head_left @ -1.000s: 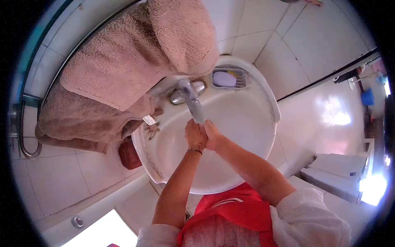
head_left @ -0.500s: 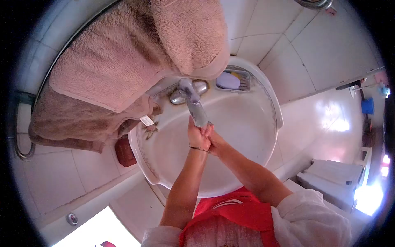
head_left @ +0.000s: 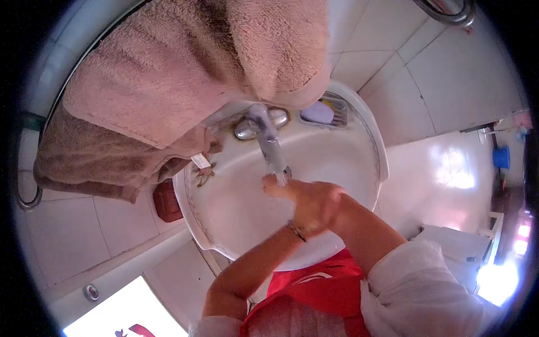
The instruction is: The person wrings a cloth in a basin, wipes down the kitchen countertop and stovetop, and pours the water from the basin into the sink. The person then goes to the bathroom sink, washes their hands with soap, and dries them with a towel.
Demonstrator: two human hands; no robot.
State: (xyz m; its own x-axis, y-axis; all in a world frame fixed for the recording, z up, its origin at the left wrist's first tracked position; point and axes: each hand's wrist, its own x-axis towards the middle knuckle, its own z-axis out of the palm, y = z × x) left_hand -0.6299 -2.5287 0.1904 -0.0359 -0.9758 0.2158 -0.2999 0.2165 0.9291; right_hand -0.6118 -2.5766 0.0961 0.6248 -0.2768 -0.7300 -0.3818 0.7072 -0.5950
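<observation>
Water runs from a chrome faucet [head_left: 266, 135] over a white sink [head_left: 224, 196]. My right hand [head_left: 283, 188] reaches leftward under the spout, its fingers stretched out in the stream and somewhat blurred. Around the wrist end of that hand, my left hand [head_left: 315, 209] is closed. A thin dark bracelet [head_left: 296, 231] circles my left wrist. The overlapping hands partly hide each other's fingers. On the sink's back rim, a purple bar of soap [head_left: 317, 112] lies in a clear soap dish [head_left: 339, 115] with something yellow behind it.
Pink-brown towels [head_left: 151, 84] hang from a metal rail [head_left: 66, 84] at the left, overhanging the sink's rim. A reddish-brown object [head_left: 167, 201] is beside the basin. White tiles surround it. A blue bucket [head_left: 501, 158] and a pale draped cloth [head_left: 457, 247] appear at right.
My hands were clasped together directly under the spout. They have shifted right and toward me, with my left hand sliding onto my right wrist. The camera view moved slightly.
</observation>
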